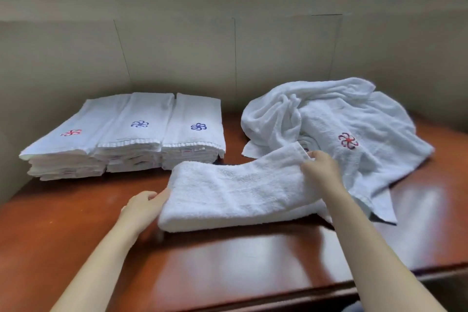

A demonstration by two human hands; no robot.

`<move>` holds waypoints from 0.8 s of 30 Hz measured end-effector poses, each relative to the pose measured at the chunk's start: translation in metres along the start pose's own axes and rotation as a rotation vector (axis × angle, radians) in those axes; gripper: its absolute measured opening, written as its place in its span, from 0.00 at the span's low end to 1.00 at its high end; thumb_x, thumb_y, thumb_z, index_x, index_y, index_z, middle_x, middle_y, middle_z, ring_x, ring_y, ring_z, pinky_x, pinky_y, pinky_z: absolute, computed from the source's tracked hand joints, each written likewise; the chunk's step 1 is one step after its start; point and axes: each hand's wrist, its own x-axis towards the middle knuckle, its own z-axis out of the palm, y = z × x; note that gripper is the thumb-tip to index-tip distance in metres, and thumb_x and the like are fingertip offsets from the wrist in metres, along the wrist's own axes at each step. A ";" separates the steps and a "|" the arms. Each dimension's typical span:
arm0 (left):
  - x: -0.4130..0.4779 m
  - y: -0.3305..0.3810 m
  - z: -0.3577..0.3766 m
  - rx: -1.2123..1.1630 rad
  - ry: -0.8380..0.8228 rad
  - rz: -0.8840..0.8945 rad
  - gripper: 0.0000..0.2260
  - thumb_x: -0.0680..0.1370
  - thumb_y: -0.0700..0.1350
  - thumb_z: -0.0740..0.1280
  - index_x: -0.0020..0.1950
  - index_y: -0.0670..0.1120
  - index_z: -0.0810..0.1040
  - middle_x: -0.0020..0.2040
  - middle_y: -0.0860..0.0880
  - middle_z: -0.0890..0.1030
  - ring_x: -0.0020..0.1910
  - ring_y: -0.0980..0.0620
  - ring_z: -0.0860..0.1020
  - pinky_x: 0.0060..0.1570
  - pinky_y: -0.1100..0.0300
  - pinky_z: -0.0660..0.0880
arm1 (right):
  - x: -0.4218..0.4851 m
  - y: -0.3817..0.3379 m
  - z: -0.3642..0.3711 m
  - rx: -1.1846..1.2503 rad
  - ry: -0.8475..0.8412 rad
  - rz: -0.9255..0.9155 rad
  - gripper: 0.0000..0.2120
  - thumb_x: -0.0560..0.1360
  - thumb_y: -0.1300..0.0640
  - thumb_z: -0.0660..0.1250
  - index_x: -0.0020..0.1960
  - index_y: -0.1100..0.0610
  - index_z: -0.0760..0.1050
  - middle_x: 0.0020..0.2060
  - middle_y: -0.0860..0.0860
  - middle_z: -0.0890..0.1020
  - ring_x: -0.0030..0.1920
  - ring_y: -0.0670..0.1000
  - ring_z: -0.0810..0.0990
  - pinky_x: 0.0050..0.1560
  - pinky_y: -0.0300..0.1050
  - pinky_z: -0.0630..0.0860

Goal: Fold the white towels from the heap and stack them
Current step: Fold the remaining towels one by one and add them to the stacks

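Three folded stacks (121, 139) sit back-left on the counter (228, 266), the heap (336, 114) lies unfolded on the right, and between them the left hand (143, 206) and right hand (320, 168) each grip an end of a half-folded towel (235, 192), not yet stacked.

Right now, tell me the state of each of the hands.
Left hand: grips the left end of the half-folded towel.
Right hand: pinches that towel's right end.
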 end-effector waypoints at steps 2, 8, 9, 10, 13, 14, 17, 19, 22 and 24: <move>0.003 0.005 0.006 -0.041 -0.046 0.051 0.18 0.78 0.61 0.59 0.45 0.46 0.77 0.48 0.50 0.77 0.48 0.49 0.74 0.52 0.55 0.68 | 0.005 0.011 -0.012 -0.032 0.052 0.015 0.11 0.70 0.67 0.59 0.49 0.64 0.76 0.39 0.57 0.78 0.49 0.61 0.77 0.43 0.49 0.69; -0.005 0.035 0.026 -0.220 -0.200 0.011 0.17 0.76 0.59 0.65 0.50 0.45 0.78 0.47 0.50 0.81 0.45 0.51 0.80 0.39 0.58 0.75 | 0.015 0.048 -0.029 -0.082 0.113 -0.025 0.14 0.74 0.61 0.66 0.60 0.60 0.74 0.54 0.58 0.80 0.56 0.58 0.77 0.49 0.46 0.68; -0.005 0.037 0.028 -0.191 -0.190 0.015 0.17 0.75 0.59 0.67 0.51 0.45 0.77 0.47 0.50 0.81 0.45 0.51 0.80 0.40 0.58 0.75 | 0.015 0.054 -0.027 -0.088 0.094 -0.022 0.14 0.75 0.60 0.67 0.60 0.61 0.75 0.55 0.59 0.80 0.57 0.59 0.77 0.51 0.46 0.69; -0.005 0.038 0.030 -0.182 -0.185 0.011 0.17 0.74 0.57 0.70 0.52 0.45 0.77 0.47 0.49 0.81 0.46 0.50 0.80 0.42 0.57 0.76 | 0.014 0.059 -0.025 -0.093 0.081 -0.020 0.14 0.75 0.59 0.67 0.60 0.61 0.75 0.56 0.59 0.80 0.58 0.59 0.76 0.52 0.46 0.69; -0.007 0.043 0.029 -0.364 -0.209 -0.043 0.14 0.74 0.43 0.72 0.56 0.38 0.78 0.45 0.44 0.82 0.42 0.48 0.81 0.39 0.59 0.76 | 0.010 0.062 -0.024 -0.090 0.087 -0.037 0.12 0.75 0.58 0.66 0.57 0.61 0.77 0.53 0.58 0.81 0.57 0.59 0.77 0.52 0.46 0.69; -0.008 0.044 0.024 -0.444 -0.201 -0.062 0.13 0.74 0.39 0.71 0.56 0.36 0.77 0.43 0.42 0.82 0.40 0.47 0.80 0.35 0.62 0.76 | 0.010 0.060 -0.024 -0.089 0.088 -0.043 0.11 0.74 0.58 0.67 0.55 0.60 0.78 0.50 0.57 0.82 0.55 0.58 0.77 0.50 0.46 0.69; -0.005 0.042 -0.003 -0.573 -0.084 -0.080 0.12 0.72 0.36 0.71 0.55 0.34 0.78 0.42 0.40 0.82 0.37 0.47 0.79 0.34 0.61 0.74 | 0.005 0.048 -0.018 -0.050 0.042 -0.073 0.11 0.70 0.59 0.71 0.52 0.58 0.79 0.38 0.51 0.79 0.48 0.55 0.78 0.44 0.43 0.68; 0.000 0.031 -0.022 -0.603 0.021 -0.129 0.14 0.71 0.37 0.71 0.56 0.36 0.78 0.49 0.39 0.80 0.42 0.44 0.78 0.42 0.57 0.73 | -0.001 0.038 -0.003 -0.049 -0.033 -0.131 0.15 0.69 0.58 0.72 0.55 0.57 0.78 0.34 0.46 0.75 0.44 0.51 0.75 0.43 0.41 0.65; 0.004 0.000 -0.038 -0.517 0.120 -0.252 0.21 0.72 0.40 0.71 0.64 0.37 0.73 0.56 0.38 0.77 0.47 0.41 0.76 0.46 0.54 0.72 | -0.010 0.026 0.026 -0.129 -0.154 -0.275 0.18 0.70 0.56 0.71 0.59 0.56 0.75 0.32 0.44 0.72 0.43 0.49 0.73 0.41 0.41 0.62; 0.004 -0.019 -0.041 -0.383 0.128 -0.303 0.26 0.72 0.43 0.72 0.68 0.37 0.70 0.62 0.38 0.75 0.51 0.40 0.74 0.49 0.52 0.70 | -0.012 0.022 0.041 -0.145 -0.190 -0.292 0.19 0.71 0.56 0.70 0.61 0.56 0.73 0.34 0.45 0.72 0.42 0.50 0.73 0.41 0.41 0.63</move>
